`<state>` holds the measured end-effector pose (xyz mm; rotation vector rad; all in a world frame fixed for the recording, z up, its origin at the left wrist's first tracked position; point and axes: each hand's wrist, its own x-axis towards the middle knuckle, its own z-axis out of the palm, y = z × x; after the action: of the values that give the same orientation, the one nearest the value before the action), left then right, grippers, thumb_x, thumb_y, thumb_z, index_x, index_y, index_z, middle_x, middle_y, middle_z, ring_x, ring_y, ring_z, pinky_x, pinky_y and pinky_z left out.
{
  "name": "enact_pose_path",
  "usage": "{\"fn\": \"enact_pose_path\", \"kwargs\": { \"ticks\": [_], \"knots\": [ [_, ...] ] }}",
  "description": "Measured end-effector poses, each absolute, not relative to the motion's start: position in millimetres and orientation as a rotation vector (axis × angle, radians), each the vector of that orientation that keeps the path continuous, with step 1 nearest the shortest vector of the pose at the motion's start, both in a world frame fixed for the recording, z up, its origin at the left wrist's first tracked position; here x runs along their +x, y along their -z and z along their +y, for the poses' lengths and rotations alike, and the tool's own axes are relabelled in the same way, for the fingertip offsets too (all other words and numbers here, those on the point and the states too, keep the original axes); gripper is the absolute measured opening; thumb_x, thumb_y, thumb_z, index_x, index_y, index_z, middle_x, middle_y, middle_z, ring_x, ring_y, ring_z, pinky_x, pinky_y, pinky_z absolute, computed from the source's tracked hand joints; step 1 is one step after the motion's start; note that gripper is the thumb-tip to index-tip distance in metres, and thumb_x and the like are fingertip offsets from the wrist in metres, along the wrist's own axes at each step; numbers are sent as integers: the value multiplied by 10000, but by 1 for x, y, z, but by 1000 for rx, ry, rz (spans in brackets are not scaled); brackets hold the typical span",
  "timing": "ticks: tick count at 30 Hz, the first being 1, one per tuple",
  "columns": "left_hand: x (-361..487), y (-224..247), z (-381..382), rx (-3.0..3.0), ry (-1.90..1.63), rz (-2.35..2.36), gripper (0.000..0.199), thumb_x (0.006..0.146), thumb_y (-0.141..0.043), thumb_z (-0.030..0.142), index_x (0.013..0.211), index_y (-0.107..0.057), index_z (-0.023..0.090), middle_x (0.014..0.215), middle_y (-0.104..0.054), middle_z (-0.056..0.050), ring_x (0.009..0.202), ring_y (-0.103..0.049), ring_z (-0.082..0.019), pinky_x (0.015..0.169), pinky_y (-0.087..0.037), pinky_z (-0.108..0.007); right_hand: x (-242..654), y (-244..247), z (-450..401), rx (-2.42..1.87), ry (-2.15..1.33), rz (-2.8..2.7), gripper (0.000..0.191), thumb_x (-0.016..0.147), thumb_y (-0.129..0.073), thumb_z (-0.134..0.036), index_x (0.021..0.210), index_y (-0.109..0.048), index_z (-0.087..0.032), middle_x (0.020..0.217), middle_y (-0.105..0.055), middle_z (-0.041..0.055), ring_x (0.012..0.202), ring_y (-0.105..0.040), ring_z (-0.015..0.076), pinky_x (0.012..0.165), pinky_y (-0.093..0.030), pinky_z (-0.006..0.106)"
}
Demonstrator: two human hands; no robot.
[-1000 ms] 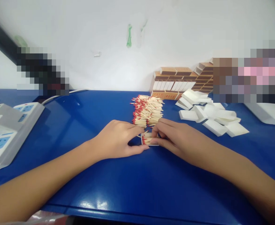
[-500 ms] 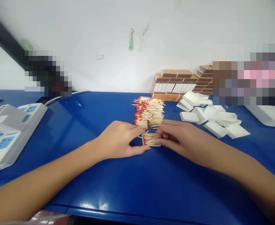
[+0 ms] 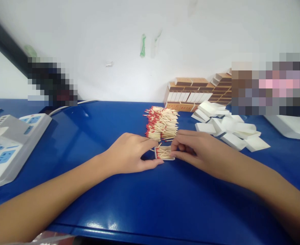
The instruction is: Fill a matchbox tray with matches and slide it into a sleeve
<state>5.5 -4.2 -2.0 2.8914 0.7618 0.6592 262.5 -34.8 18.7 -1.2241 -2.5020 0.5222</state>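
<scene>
Small tray [image 3: 164, 153] of matches on the worktop [image 3: 150, 197], its right end hidden by the right hand [image 3: 194, 151]; left hand [image 3: 129, 154] fingers [image 3: 153, 164] pinch its left end, right fingers clamp the other.

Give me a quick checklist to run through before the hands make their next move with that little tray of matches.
1. Tray of matches flat on the blue table: ok.
2. Left hand steadying the tray's left end: ok.
3. Right hand at the tray's right end: ok.
4. Matches lying level in the tray: not ok, one stick juts up at the left end.
5. Loose match pile within reach behind the tray: ok.
6. Tray full: cannot tell.
</scene>
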Motion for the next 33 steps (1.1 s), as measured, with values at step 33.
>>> {"fn": "enact_pose_path", "kwargs": {
  "ticks": [33],
  "knots": [
    [6,1,-6,2918,-677,638,308,985,-625,476,1024,-683,175,731,-699,24,627,-653,-121,582,-428,-261,250,-13,-40,-1202,-473,-2355,69,1011,-587,-270,1025,-626,-215,923,-615,44,781,-574,165,676,-458,293]
  ]
}}
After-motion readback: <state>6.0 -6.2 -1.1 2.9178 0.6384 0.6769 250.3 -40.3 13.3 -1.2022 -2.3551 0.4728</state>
